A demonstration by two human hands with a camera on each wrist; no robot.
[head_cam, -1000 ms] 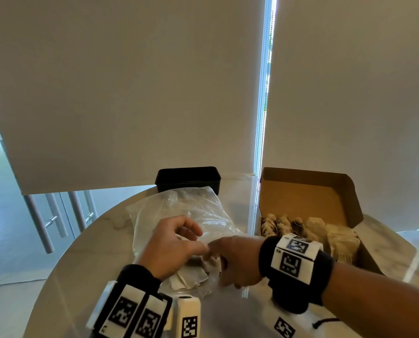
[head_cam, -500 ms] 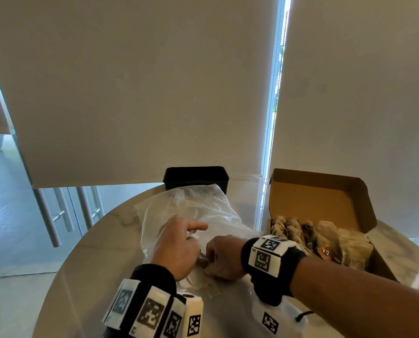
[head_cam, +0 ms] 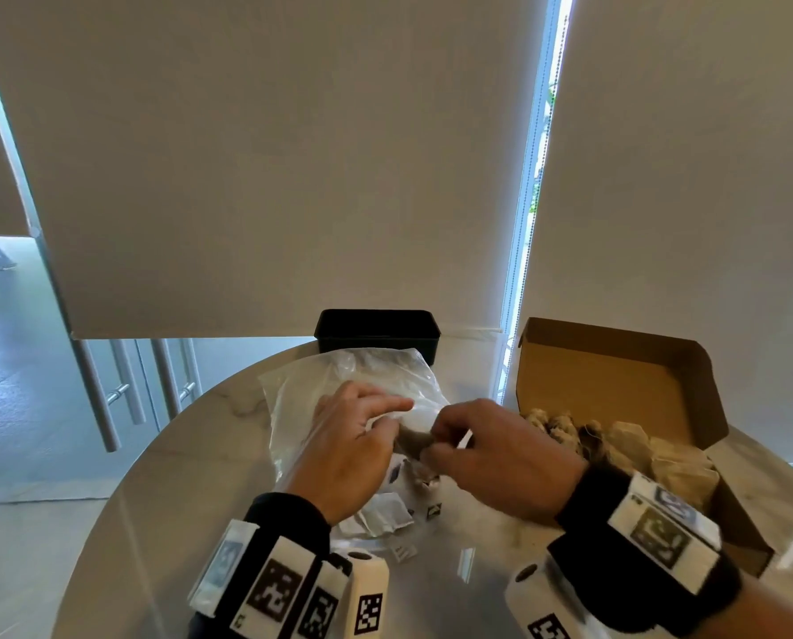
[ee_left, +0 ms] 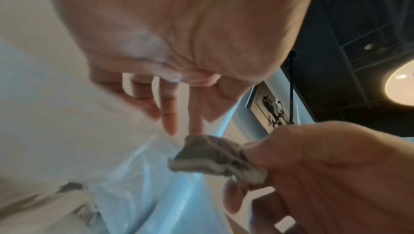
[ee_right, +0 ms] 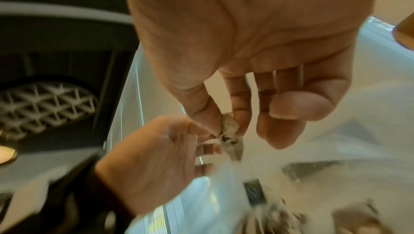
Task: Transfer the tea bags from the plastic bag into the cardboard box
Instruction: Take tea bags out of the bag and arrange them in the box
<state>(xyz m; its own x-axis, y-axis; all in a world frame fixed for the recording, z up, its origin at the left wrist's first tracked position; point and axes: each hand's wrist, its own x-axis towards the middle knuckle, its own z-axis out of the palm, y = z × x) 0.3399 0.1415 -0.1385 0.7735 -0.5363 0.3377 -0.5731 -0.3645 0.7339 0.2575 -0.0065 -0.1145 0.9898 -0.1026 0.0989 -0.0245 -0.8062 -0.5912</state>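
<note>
Extraction is the step in hand: the right hand point(head_cam: 496, 458) pinches a crumpled grey-brown paper tea bag point(ee_left: 215, 158) between thumb and forefinger just above the mouth of the crinkled clear plastic bag point(head_cam: 339, 389), while the left hand point(head_cam: 348, 449) has its fingers loosely spread over the film, and whether they grip it cannot be told. The next move, by judgement, calls for carrying the tea bag rightward, clear of the film, and releasing it inside the open brown cardboard box point(head_cam: 615, 375), where other tea bags point(head_cam: 639, 449) already lie; more remain in the plastic bag.
</note>
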